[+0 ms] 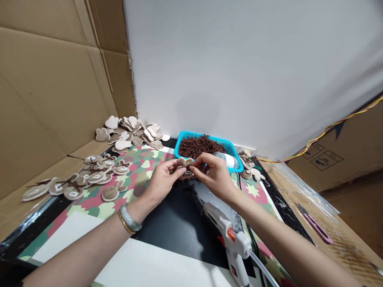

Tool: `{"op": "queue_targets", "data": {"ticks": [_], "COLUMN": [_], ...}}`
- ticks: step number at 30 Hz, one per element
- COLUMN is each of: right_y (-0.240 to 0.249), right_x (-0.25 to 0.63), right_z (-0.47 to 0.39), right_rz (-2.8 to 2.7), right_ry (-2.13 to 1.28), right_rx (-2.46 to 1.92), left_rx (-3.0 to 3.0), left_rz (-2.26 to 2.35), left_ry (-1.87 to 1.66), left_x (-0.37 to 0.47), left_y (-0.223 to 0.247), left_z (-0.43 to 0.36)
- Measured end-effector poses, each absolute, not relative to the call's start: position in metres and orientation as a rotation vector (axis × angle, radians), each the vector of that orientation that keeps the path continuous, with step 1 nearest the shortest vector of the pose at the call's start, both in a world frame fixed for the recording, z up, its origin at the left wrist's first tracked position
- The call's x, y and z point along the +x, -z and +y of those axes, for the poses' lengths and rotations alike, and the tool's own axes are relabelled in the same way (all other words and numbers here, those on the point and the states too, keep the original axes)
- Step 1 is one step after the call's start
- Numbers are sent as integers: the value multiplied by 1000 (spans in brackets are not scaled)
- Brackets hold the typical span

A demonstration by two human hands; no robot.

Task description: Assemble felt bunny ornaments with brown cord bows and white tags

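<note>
Over the black mat [176,223], my left hand [161,181] pinches a small beige plush rabbit-head patch [186,173] between thumb and fingers, its two ears upward. A small pale label shows on the patch. The thumb and forefinger of my right hand [215,175] are closed on a dark brown bow at the base of the ears; the fingertips partly hide it. Below my right hand, a white hot glue gun [220,219] has a clear glue stick in its back end. Some loose brown bows [190,189] lie just under the patch.
A blue basket [180,137] behind my hands holds many brown bows [199,146] and a clear bottle [229,160]. Rabbit patches [134,131] pile up at the back left; bowed ones [95,175] lie nearer. At right are a purple-handled cutter [317,227] and clear glue sticks [302,187].
</note>
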State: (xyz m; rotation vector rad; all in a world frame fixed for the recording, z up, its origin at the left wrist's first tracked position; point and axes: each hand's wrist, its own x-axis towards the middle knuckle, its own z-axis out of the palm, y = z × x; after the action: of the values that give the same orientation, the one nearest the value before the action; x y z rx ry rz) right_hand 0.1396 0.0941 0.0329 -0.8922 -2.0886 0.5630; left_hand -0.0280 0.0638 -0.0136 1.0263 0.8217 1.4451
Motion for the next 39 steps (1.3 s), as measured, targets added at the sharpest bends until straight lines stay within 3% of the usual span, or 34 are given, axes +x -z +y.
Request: {"op": "queue_targets", "data": {"ticks": [39], "right_y": [-11], "right_x": [139], "right_z": [97], "right_rz": [-1826], "right_ry": [-966], "right_rx": [-943], "left_rx": [950], "left_rz": [905], "left_ry": [-1479], "left_x": [-30], "left_y": [14], "left_z": [63]}}
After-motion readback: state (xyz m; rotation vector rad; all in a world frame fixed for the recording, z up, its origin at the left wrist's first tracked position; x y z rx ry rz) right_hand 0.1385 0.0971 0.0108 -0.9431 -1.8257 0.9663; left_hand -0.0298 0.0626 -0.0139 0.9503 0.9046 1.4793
